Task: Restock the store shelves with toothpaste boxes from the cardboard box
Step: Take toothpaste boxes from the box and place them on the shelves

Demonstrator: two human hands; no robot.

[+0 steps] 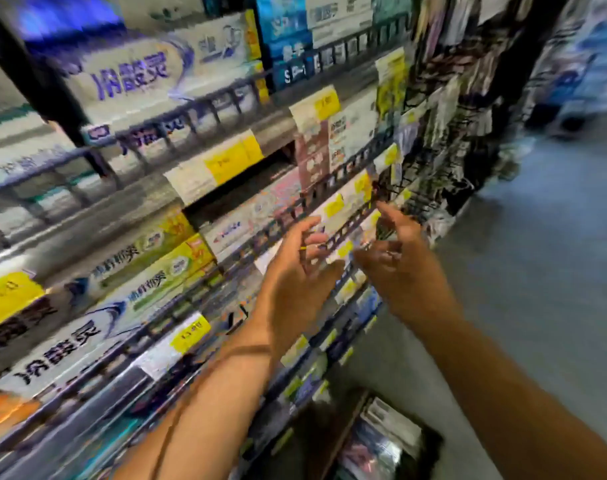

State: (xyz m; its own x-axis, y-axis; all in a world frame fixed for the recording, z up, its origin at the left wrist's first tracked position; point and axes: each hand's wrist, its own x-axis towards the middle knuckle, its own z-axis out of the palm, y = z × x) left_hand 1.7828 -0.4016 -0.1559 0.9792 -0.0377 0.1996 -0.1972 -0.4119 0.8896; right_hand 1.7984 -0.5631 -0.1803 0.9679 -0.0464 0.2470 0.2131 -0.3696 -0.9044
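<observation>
While left hand (297,268) and right hand (400,261) are held empty, fingers apart:
cardboard box (333,433) is stocked with toothpaste boxes (387,439); shelf cartons (132,76) marked "冷酸灵".

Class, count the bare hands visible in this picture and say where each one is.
2. The left hand is raised at the shelf rail, mid-frame; the right hand is just to its right, near the same rail. No others show.

Both forearms are bare. A thin dark cord bracelet (252,349) circles the wrist of the left hand (295,271). A blurred ring-like band (388,252) sits on a finger of the right hand (399,268).
</observation>
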